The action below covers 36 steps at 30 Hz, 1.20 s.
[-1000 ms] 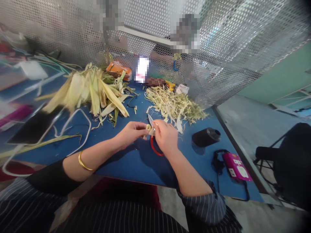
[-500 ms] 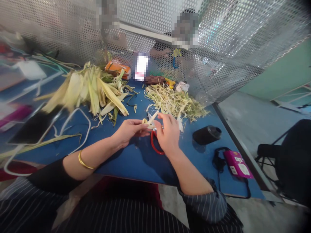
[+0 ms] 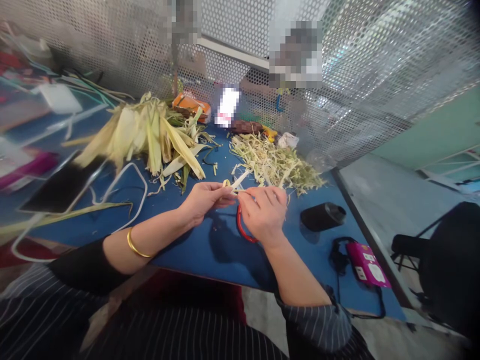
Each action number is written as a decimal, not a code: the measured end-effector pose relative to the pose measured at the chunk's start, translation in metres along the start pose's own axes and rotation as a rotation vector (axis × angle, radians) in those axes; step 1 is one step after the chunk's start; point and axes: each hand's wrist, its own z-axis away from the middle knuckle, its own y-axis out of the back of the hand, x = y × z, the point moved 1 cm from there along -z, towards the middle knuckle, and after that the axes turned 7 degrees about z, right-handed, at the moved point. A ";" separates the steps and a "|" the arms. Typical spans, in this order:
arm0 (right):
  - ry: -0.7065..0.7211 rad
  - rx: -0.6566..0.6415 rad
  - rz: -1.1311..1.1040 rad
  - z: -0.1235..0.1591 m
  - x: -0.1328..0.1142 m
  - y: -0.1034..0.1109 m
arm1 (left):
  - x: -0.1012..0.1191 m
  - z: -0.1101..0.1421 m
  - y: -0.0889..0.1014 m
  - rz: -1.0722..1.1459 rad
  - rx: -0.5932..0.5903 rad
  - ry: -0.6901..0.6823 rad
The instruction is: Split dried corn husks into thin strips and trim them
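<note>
Between my fingers is a pale corn husk strip (image 3: 241,179), with a small loop of it standing above my left fingertips. My left hand (image 3: 210,199) pinches the strip near that loop. My right hand (image 3: 263,210) pinches a thin end of it, close to the left fingertips. Scissors with red handles (image 3: 241,227) lie on the table under my right hand, which partly hides them. Just beyond my hands is a heap of shredded husk (image 3: 273,162). A pile of whole, long corn husks (image 3: 146,135) spreads to the left of it.
On the blue table (image 3: 187,250) a black cylinder (image 3: 323,216) and a magenta packet (image 3: 368,265) with a black strap lie at right. A dark tablet-like panel (image 3: 62,185) and white cable lie left. Behind stand a lit phone (image 3: 228,106), an orange packet (image 3: 192,107) and a perforated metal screen (image 3: 240,45).
My right hand has closed its fingers on the strip's thin end and drawn slightly right. The left hand keeps its pinch. The whole view has shifted a little.
</note>
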 end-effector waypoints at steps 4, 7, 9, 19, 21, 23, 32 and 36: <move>-0.062 -0.048 -0.132 0.001 -0.016 -0.003 | -0.003 0.000 0.000 0.003 0.023 -0.060; -0.290 -0.070 -0.423 0.001 -0.025 -0.010 | -0.003 0.000 -0.001 0.026 0.037 -0.105; -0.510 -0.139 -0.720 0.001 -0.025 -0.018 | -0.001 0.000 -0.001 0.059 0.065 -0.132; -0.949 0.112 -1.179 0.001 -0.011 -0.024 | -0.002 -0.004 0.002 -0.054 0.056 -0.116; -0.746 0.136 -1.031 -0.001 -0.012 -0.016 | -0.003 -0.004 0.001 -0.109 0.032 -0.150; -0.571 0.133 -0.973 -0.003 -0.014 -0.011 | -0.004 -0.002 -0.001 -0.151 0.005 -0.191; -0.823 -0.061 -1.112 -0.004 -0.007 -0.015 | -0.005 -0.003 -0.001 -0.261 0.069 -0.258; -0.839 -0.146 -1.084 -0.004 -0.006 -0.014 | -0.008 -0.005 0.001 -0.310 0.082 -0.270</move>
